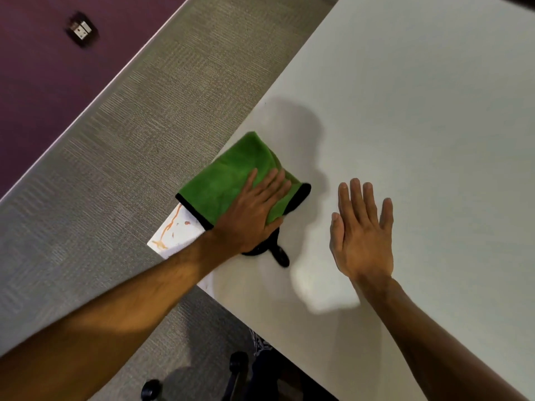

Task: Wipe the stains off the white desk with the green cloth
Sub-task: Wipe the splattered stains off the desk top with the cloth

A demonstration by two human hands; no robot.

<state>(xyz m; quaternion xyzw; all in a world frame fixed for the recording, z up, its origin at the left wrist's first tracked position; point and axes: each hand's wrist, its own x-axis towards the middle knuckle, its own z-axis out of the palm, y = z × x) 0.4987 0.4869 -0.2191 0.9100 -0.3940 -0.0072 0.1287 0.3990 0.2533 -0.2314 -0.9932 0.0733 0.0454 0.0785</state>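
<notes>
The left hand (254, 212) lies flat, fingers spread, pressing on the near right part of the green cloth (231, 180), which sits at the left corner of the white desk (419, 111) and spreads out to the far left of the hand. Orange stains (169, 230) show on the desk corner just left of the cloth's black edge. The right hand (362, 230) is flat and unclenched on the desk, holding nothing, near the cloth's right side but apart from it.

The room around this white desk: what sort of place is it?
Probably an office. The white desk stands on grey carpet tiles beside purple carpet with a floor power socket set in it, and black chair castors show under the desk's near edge.
</notes>
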